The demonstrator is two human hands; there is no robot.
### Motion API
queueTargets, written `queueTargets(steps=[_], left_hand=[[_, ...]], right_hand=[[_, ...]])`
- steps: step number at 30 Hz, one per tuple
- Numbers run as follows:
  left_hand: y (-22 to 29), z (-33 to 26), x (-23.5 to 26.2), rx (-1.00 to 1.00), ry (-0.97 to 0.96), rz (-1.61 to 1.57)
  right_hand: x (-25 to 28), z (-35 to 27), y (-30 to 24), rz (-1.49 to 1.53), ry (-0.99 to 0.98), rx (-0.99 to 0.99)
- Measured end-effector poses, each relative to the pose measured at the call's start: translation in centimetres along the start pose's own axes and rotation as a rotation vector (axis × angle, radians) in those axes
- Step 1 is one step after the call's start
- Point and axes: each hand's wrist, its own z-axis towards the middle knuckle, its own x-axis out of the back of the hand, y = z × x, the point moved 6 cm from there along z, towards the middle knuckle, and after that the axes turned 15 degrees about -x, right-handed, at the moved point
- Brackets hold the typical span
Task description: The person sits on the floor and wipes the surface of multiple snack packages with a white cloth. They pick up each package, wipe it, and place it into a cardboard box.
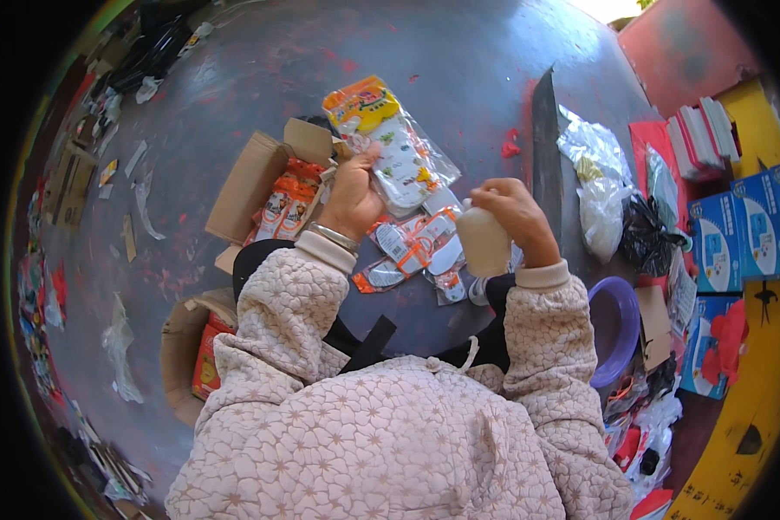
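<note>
Quilted sleeves; left hand (351,198) grips one clear packet (388,143); right hand (513,218) closed round bottle (483,243). Several packets (412,251) lie below; boxed stock (288,204) remains unhandled.

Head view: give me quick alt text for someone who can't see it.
Seen from above, a person in a quilted jacket holds a clear packet of insoles in the left hand and a small pale bottle in the right hand. Below lie more packets, open cardboard boxes and a grey floor.

Left hand (352,196) gripped a clear packet of insoles (396,147); right hand (513,213) clutched a small pale bottle (483,243), with an open cardboard box (250,184) just beside the left.
</note>
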Motion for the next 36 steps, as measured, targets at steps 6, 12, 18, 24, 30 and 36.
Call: queueTargets(steps=[6,12,18,24,30,36], left_hand=[[-0.3,-0.4,-0.8,-0.049,-0.031,-0.019],[-2.6,-0.8,-0.8,0.061,-0.172,-0.014],[-2.3,-1.3,-1.4,0.115,-0.205,0.006],[-0.5,0.0,-2.0,-0.03,-0.193,-0.226],[-1.9,-0.3,-1.9,-0.091,-0.204,-0.072],[1.3,0.1,-1.8,-0.043,-0.237,-0.168]], right_hand=[[3.4,-0.7,-1.2,0.73,0.235,0.089],[-4.9,-4.6,-7.5,-0.092,0.336,0.604],[3.8,0.5,-2.9,-0.122,0.782,0.235],[-1.1,0.1,1.0,0.673,-0.182,-0.34],[-5.1,0.2,-0.5,0.709,-0.268,-0.145],[-0.7,0.2,-1.5,0.753,-0.341,-0.083]])
